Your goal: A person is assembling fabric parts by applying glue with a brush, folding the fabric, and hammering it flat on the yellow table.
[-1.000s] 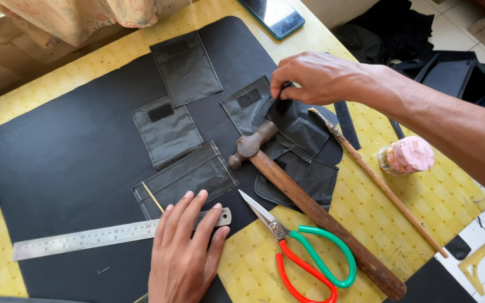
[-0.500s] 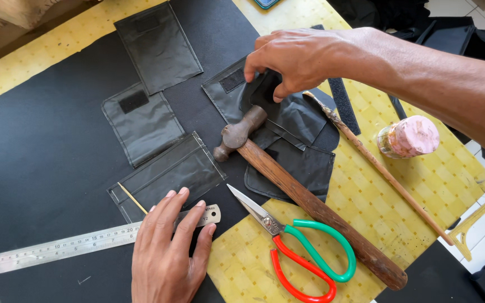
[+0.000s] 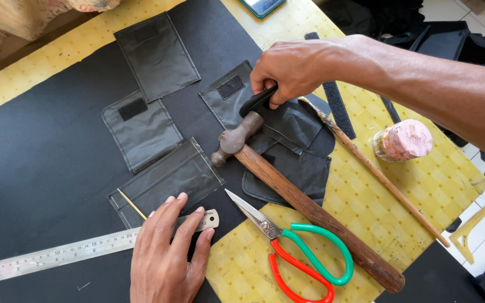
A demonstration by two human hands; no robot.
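Yellow checked tablecloth [image 3: 366, 207] under black sheet [image 3: 40, 168]: my left hand [image 3: 166, 258] presses spread fingers on the steel ruler [image 3: 57, 255]; my right hand [image 3: 293, 70] pinches a small black tool [image 3: 256, 102] beside the wooden-handled hammer [image 3: 287, 191].

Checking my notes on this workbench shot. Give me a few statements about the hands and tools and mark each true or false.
1. The left hand lies flat on the steel ruler. True.
2. The right hand grips the hammer by its wooden handle. False: it holds a small black piece above the hammer head.
3. The scissors have one green and one red loop. True.
4. The scissors lie on the black sheet. False: mostly on the yellow cloth.
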